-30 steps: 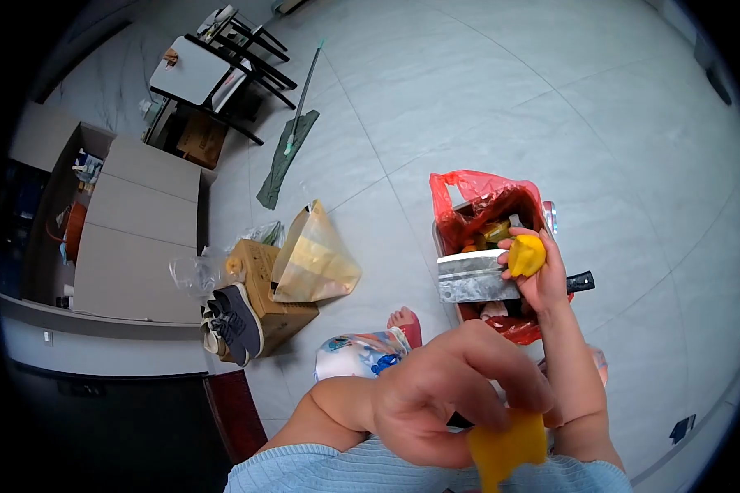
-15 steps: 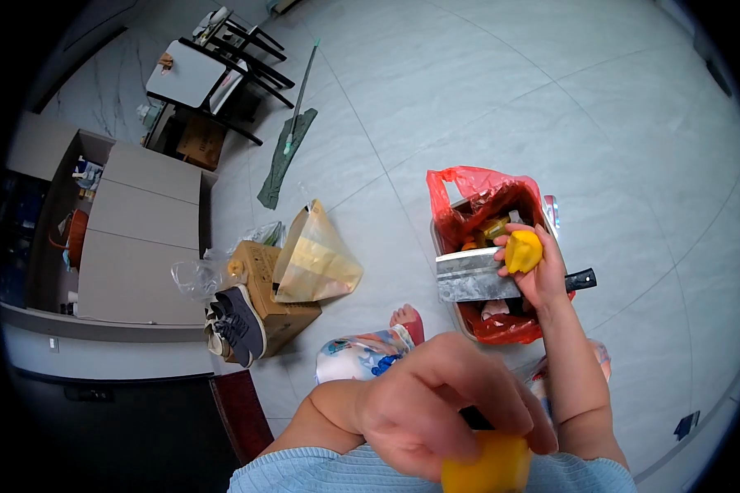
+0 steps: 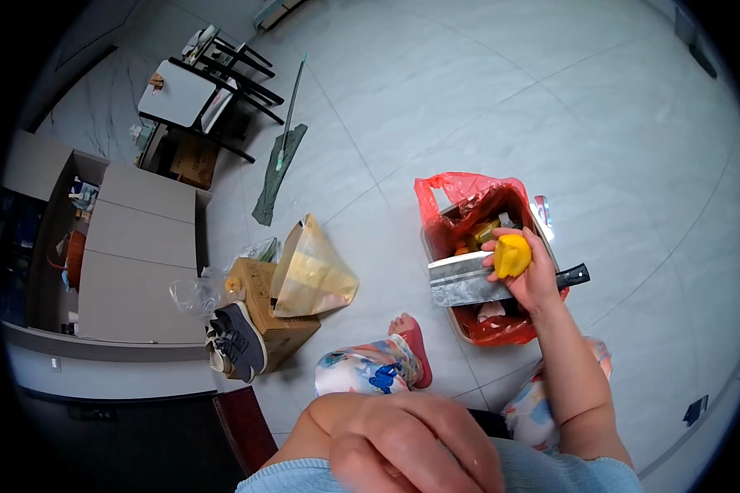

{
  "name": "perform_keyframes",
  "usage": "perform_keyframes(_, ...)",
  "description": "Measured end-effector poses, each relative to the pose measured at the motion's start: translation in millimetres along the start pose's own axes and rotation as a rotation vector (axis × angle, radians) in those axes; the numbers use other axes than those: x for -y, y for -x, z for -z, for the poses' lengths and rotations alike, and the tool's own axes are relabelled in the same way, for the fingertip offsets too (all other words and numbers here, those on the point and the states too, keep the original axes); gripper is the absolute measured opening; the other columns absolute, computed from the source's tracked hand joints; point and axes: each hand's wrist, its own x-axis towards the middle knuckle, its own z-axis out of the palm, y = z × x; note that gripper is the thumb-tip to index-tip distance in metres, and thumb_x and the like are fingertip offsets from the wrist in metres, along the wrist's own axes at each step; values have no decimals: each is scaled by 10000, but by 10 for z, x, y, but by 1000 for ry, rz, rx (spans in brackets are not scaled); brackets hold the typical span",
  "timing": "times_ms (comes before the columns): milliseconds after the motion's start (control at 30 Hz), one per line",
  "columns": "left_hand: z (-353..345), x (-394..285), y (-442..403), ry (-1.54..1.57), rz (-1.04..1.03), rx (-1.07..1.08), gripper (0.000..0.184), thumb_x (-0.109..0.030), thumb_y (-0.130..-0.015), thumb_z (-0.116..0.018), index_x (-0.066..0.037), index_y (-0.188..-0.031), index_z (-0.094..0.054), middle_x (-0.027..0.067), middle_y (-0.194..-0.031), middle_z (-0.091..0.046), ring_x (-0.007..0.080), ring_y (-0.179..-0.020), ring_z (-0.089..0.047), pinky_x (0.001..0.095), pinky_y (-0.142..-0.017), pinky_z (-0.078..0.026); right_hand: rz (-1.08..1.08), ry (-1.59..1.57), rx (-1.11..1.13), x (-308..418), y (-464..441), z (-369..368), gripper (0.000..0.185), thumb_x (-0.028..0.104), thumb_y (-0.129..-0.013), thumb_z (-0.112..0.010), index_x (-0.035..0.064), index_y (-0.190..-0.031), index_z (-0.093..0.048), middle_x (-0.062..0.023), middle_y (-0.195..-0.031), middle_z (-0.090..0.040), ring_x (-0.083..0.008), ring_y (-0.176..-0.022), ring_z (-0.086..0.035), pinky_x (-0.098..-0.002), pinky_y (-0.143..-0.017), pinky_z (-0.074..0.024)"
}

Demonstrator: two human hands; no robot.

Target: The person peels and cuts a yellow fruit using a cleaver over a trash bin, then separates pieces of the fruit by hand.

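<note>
My right hand (image 3: pixel 536 275) holds a smooth yellow fruit piece (image 3: pixel 512 255) over a bin (image 3: pixel 460 323) lined with a red plastic bag (image 3: pixel 432 197). A cleaver (image 3: pixel 469 279) lies across the bin under that hand, its black handle sticking out to the right. Whether the hand also grips the cleaver I cannot tell. Close to the camera at the bottom edge is my left hand (image 3: pixel 419 444), with its fingers curled. The yellow piece seen in it half a second ago is now hidden behind the fingers or below the frame.
Left of my foot in a red slipper (image 3: pixel 419 353) stand a cardboard box (image 3: pixel 284 335), a yellowish bag (image 3: pixel 314 275) and dark shoes (image 3: pixel 240 341). A mop (image 3: pixel 279 174) lies on the floor farther off. Cabinets (image 3: pixel 140 271) and a chair (image 3: pixel 181 94) are at the left.
My left hand has come down and closer to the camera, and its yellow piece has gone out of sight. The right hand still holds its fruit piece over the bin. The view has shifted slightly.
</note>
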Motion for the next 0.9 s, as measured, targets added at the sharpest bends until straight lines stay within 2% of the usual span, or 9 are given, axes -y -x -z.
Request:
perform_keyframes(167, 130, 144, 31, 77, -148, 8, 194, -150, -976, -573, 5, -1092, -581, 198, -1016, -630, 265, -817, -642, 299, -681, -591, -10, 6, -4, -5, 6, 0, 499, 407, -1022, -335, 3, -1211, -559, -201, -1054, -645, -276, -862, -679, -378, -641, -588)
perform_keyframes(233, 167, 95, 38, -384, 117, -108, 172, -32, -895, -596, -26, -1063, -562, 159, -1029, -600, 231, -844, -618, 328, -722, -566, -21, -30, -8, -4, 17, 2, 504, 420, -1020, -336, 13, -1216, -561, -196, -1054, -648, -271, -863, -677, -376, -652, -583)
perform_keyframes(300, 196, 118, 61, -821, 415, -214, 273, 86, -814, -619, -57, -1034, -543, 119, -1042, -570, 196, -871, -593, 357, -762, -540, -31, -40, -43, 2, 3, -22, 514, 435, -1019, -332, 26, -1234, -558, -178, -1059, -655, -266, -874, -674, -383, -690, -572)
perform_keyframes(367, 495, 384, 204, -838, 720, -269, 464, 36, -828, -637, 15, -1272, -505, 122, -1235, -566, 181, -1077, -572, 329, -913, -484, -28, -69, -44, -7, 7, -35, 519, 440, -1020, -329, 31, -1252, -550, -165, -1067, -660, -266, -902, -670, -396, -742, -563)
perform_keyframes(433, 732, 658, 439, -943, 897, -323, 459, -14, -852, -653, 7, -1285, -501, 96, -1233, -571, 164, -1096, -569, 313, -920, -479, -31, -38, -74, -38, -12, -26, 529, 459, -1023, -330, 35, -1271, -528, -170, -1084, -654, -271, -924, -667, -398, -775, -555)
perform_keyframes(467, 871, 792, 598, -1006, 907, -301, 491, -34, -807, -687, 3, -1256, -490, 141, -1180, -541, 225, -1058, -604, 326, -887, -513, -42, -34, -82, -43, 3, -44, 535, 468, -1024, -329, 36, -1277, -520, -171, -1092, -651, -273, -930, -667, -397, -782, -553)
perform_keyframes(667, 997, 1013, 858, -1062, 1044, -218, 604, -87, -781, -734, 19, -1301, -445, 184, -1257, -499, 274, -1064, -604, 367, -889, -513, -48, -66, -51, -57, 65, -177, 493, 444, -1044, -322, 43, -1264, -505, -147, -1169, -618, -266, -1015, -648, -437, -834, -564)
perform_keyframes(833, 1013, 1061, 895, -1155, 1013, -60, 744, -88, -729, -755, -8, -1378, -398, 185, -1333, -482, 339, -1195, -507, 433, -1000, -432, -71, -71, -81, -36, 115, -135, 484, 407, -1054, -305, 42, -1332, -460, -130, -1253, -578, -269, -1106, -619, -445, -864, -573)
perform_keyframes(900, 1058, 1087, 909, -1297, 916, 40, 756, -76, -731, -761, -36, -1395, -401, 172, -1333, -493, 297, -1180, -537, 401, -977, -461, -88, -88, -19, 5, 123, -126, 473, 416, -1046, -350, 39, -1304, -475, -122, -1217, -588, -250, -1081, -621, -463, -859, -577)
